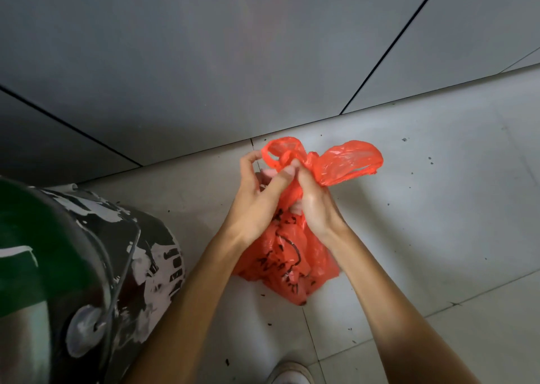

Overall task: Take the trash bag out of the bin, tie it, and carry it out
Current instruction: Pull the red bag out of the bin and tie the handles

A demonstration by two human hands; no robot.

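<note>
A red plastic trash bag [289, 261] with black print rests on the tiled floor, out of the bin. Its two handle loops stick up above my hands, one at the left [282, 150] and a wider one at the right [350, 161]. My left hand [260, 196] pinches the left handle at the bag's neck. My right hand [315, 205] grips the gathered neck below the right handle. The two hands touch each other over the bag. The bin [96, 266], a dark bucket with peeling white paint and a wire handle, stands at the lower left.
A grey panelled wall [233, 47] rises just behind the bag. The pale floor tiles [438, 208] carry small dark specks of dirt. The toe of a white shoe [289, 373] shows at the bottom edge.
</note>
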